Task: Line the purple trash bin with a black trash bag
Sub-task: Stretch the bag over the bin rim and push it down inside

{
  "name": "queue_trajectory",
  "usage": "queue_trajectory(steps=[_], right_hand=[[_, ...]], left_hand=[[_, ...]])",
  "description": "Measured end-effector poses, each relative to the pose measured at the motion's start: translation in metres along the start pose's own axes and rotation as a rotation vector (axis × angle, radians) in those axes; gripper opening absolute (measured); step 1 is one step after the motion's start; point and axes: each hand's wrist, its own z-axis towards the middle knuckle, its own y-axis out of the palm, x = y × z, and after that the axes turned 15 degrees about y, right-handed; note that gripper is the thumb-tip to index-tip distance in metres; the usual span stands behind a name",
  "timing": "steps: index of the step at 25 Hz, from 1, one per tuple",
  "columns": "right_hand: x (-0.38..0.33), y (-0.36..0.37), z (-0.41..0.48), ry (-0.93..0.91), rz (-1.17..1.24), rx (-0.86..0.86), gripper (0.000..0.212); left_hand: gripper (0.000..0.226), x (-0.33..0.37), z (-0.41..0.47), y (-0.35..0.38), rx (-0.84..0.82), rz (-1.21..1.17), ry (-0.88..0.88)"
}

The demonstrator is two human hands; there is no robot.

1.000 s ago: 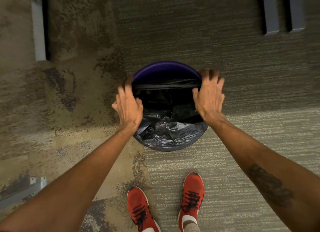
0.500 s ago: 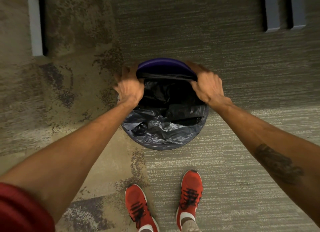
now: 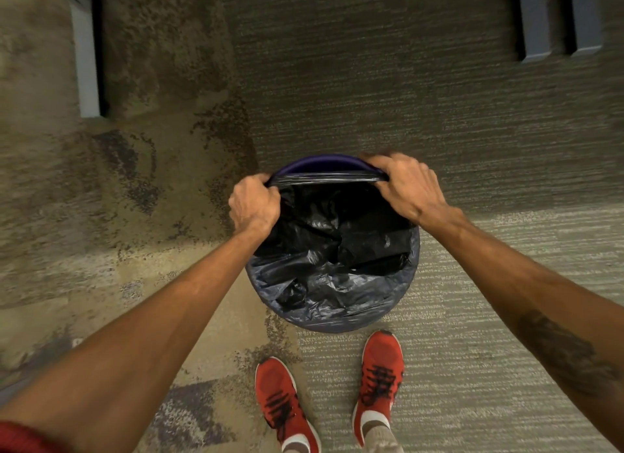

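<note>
The purple trash bin (image 3: 320,163) stands on the carpet in front of my feet; only its far rim shows bare. The black trash bag (image 3: 331,250) sits inside it, its near edge folded over the bin's near rim. The bag's far edge is stretched taut in a straight line between my hands, just short of the far rim. My left hand (image 3: 253,204) is closed on that edge at the bin's left side. My right hand (image 3: 405,185) grips it at the right side, fingers curled over the rim.
Two red shoes (image 3: 283,405) (image 3: 381,381) stand just below the bin. A grey furniture leg (image 3: 86,67) rises at the upper left, and two grey legs (image 3: 557,20) at the upper right. Patterned carpet surrounds the bin.
My hands went from lying flat on the bin's sides to gripping the bag's far edge, then drew it tight toward the far rim. The view shifted slightly lower.
</note>
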Motion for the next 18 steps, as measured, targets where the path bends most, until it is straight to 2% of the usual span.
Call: queue_trajectory(steps=[5, 8, 11, 14, 18], right_hand=[[0.015, -0.003, -0.003, -0.043, 0.071, 0.024, 0.039], [0.018, -0.005, 0.002, -0.043, 0.061, -0.008, 0.021], [0.019, -0.006, 0.006, -0.019, 0.115, 0.008, 0.017], [0.018, -0.006, 0.008, -0.005, 0.164, 0.057, 0.016], [0.013, 0.004, 0.007, -0.017, 0.126, 0.154, 0.016]], left_hand=[[0.036, 0.007, -0.003, 0.004, 0.097, 0.143, 0.243], [0.035, 0.013, 0.000, 0.003, 0.089, 0.307, 0.422], [0.039, 0.009, 0.002, 0.001, 0.049, 0.422, 0.570], [0.037, 0.006, 0.006, -0.001, 0.020, 0.477, 0.611], [0.032, 0.010, 0.007, 0.002, -0.010, 0.510, 0.555]])
